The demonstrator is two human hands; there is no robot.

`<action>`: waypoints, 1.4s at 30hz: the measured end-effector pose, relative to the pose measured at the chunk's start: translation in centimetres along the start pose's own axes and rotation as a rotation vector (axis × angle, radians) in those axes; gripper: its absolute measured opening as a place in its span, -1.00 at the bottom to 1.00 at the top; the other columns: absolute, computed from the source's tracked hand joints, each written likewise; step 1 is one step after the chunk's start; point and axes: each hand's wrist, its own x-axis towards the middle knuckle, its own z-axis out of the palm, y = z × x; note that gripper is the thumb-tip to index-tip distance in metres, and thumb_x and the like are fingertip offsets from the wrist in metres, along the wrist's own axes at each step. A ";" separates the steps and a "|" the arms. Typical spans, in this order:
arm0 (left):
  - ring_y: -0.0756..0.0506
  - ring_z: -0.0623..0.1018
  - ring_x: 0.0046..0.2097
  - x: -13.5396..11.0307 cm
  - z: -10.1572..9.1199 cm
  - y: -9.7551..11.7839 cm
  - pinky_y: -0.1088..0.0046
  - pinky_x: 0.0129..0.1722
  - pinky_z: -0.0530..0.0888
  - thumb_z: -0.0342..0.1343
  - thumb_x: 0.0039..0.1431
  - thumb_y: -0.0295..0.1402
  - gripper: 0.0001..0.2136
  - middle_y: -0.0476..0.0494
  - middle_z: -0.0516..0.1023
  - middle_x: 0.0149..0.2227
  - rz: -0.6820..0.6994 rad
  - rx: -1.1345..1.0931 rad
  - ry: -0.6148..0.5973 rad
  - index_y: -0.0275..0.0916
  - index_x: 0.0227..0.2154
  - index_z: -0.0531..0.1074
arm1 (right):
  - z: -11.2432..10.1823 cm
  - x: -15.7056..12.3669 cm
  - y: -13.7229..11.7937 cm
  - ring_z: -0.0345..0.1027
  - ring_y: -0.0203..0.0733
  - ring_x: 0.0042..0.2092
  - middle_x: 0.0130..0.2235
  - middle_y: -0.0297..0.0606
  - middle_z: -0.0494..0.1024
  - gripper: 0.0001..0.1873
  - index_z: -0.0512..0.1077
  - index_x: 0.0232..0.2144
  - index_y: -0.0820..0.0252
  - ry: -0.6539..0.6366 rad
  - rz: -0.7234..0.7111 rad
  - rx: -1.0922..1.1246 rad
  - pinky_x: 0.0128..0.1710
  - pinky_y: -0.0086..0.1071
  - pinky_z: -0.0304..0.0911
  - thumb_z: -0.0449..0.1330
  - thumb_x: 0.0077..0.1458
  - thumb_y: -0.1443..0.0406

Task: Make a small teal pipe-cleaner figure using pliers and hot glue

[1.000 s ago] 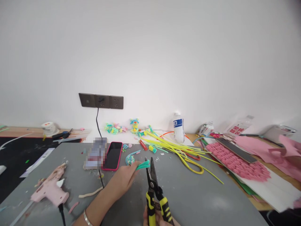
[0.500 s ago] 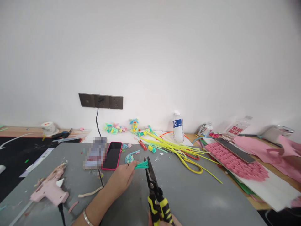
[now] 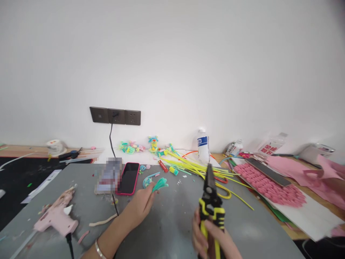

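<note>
My left hand point(image 3: 139, 205) is closed, pinching a small teal bundle of bent chenille stems point(image 3: 161, 184) whose ends fan out to the right. In my right hand point(image 3: 215, 237) are black pliers point(image 3: 211, 201) with yellow-and-black handles, their jaws pointing up and looking closed. The pliers stand apart from the teal bundle, well to its right. Just behind my left fingertips lies a pale blue curved piece point(image 3: 147, 180). Long yellow chenille stems point(image 3: 188, 162) spread across the table behind the pliers.
A pink glue gun point(image 3: 58, 219) lies at left on the grey table. Two phones, one a pink-edged phone point(image 3: 129, 178), lie behind my left hand. A bottle point(image 3: 203, 145) stands by the wall. A pink braided mat point(image 3: 269, 183) lies at right.
The pliers have moved right and away from the teal bundle, which was between their jaws. The bundle's ends now fan out. My left hand has shifted slightly left.
</note>
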 end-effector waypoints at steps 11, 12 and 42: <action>0.14 0.14 -0.60 0.9 0.3 2.0 0.58 -0.57 0.14 0.16 0.16 -0.12 -0.65 0.12 0.32 -0.49 -0.573 -0.911 -0.498 -0.22 -0.10 0.33 | -7.6 8.5 -0.3 0.38 0.22 -0.05 -0.11 -0.02 0.50 -0.45 0.45 -0.02 0.22 0.427 -0.430 -1.394 -0.08 -0.02 0.26 0.21 -0.10 0.15; 0.14 0.15 -0.60 0.8 0.1 2.1 0.59 -0.57 0.14 0.18 0.14 -0.15 -0.65 0.11 0.33 -0.48 -0.593 -0.921 -0.521 -0.23 -0.10 0.35 | -7.8 9.1 0.1 0.37 0.22 -0.05 -0.11 -0.01 0.50 -0.44 0.46 -0.01 0.22 0.435 -0.442 -1.417 -0.08 -0.01 0.26 0.23 -0.09 0.14; -0.02 0.58 -0.51 0.9 0.8 1.3 0.54 -0.57 0.45 0.09 0.21 0.00 -0.62 -0.32 0.68 -0.28 -0.483 -0.837 -0.481 -0.29 -0.32 0.37 | 2.0 10.8 -2.9 -0.12 -0.39 -0.59 -0.66 -0.53 0.00 -0.47 0.50 -0.48 0.25 -0.173 -0.243 -0.121 -0.56 -0.43 -0.21 0.27 0.00 -0.14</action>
